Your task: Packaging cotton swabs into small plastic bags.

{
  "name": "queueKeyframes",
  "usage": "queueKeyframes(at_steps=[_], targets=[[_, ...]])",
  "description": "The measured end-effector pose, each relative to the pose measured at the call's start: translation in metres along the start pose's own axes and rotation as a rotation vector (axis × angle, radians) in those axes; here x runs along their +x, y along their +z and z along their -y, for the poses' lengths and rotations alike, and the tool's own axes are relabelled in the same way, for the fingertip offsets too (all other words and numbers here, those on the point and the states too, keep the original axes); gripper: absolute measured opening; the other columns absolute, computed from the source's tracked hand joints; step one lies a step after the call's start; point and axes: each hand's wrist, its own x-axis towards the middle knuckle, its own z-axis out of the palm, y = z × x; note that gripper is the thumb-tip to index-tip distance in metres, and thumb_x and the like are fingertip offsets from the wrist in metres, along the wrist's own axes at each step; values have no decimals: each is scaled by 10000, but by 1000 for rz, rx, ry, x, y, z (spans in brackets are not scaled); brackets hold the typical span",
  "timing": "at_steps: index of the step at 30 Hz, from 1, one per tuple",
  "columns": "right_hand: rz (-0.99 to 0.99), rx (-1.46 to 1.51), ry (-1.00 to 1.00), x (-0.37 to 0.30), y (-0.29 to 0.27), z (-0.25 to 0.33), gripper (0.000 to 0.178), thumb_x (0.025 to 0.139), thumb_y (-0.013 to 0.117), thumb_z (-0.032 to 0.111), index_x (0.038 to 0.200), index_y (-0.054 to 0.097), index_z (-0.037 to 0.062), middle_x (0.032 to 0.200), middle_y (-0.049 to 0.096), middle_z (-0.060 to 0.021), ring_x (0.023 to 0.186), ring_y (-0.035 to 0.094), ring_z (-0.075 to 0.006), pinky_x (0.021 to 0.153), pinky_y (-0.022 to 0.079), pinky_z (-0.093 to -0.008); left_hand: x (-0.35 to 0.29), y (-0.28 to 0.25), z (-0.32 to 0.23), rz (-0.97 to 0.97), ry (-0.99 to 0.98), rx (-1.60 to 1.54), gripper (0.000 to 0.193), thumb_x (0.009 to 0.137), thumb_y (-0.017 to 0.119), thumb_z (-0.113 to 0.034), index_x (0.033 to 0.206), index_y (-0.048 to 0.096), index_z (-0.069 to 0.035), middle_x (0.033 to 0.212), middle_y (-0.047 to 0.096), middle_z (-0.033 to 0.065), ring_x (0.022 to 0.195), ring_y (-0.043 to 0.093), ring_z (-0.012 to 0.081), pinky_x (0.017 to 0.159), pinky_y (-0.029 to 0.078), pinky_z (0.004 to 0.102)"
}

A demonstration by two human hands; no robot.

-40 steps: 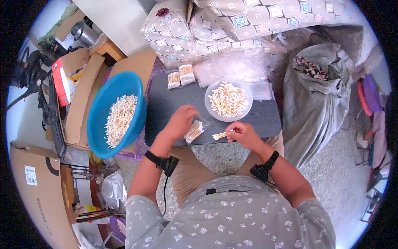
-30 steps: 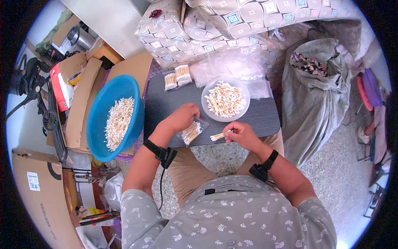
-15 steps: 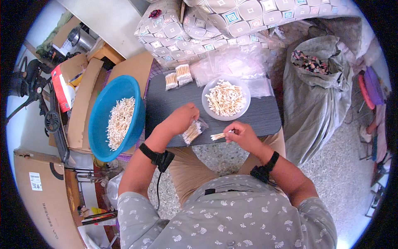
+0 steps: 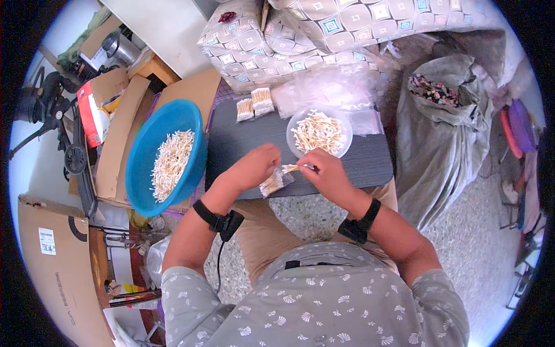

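My left hand [image 4: 261,163] is closed on the edge of a small clear plastic bag [image 4: 284,180], which is partly filled with cotton swabs [image 4: 270,184]. Between the fingertips of my right hand [image 4: 322,172] is a small bundle of cotton swabs [image 4: 291,168], its tips at the bag's mouth. Just beyond that hand stands a white bowl [image 4: 348,134] heaped with loose swabs [image 4: 317,132]. Two filled bags of swabs [image 4: 262,100] lie at the far left part of the dark tabletop [image 4: 231,139].
A blue basin [image 4: 136,165] with many swabs leans left of the table. Empty clear bags [image 4: 324,89] are stacked at the table's far edge. Cardboard boxes [image 4: 55,272] stand at left, a grey sack [image 4: 430,150] at right, and a patterned sofa [image 4: 243,63] behind.
My right hand has moved left and away from me, bringing its bundle of swabs to the bag's mouth. The left hand still holds the bag. The whole view has shifted slightly.
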Motion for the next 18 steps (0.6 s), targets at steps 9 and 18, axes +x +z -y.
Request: queueKeyframes(at_steps=[9, 18], targets=[[98, 471, 361, 5, 14, -11, 101, 828, 611, 86, 894, 616, 10, 797, 626, -65, 689, 620, -137, 593, 506, -263, -3, -5, -7, 0, -32, -33, 126, 702, 538, -8, 823, 505, -28, 812, 519, 163, 842, 519, 362, 726, 433, 418], [71, 639, 411, 3, 20, -16, 119, 849, 584, 66, 930, 596, -20, 788, 628, -62, 677, 624, -118, 604, 528, -239, -7, -9, -7, -25, -50, -74, 133, 692, 544, 6, 817, 506, -21, 818, 539, 154, 832, 533, 354, 720, 443, 409]])
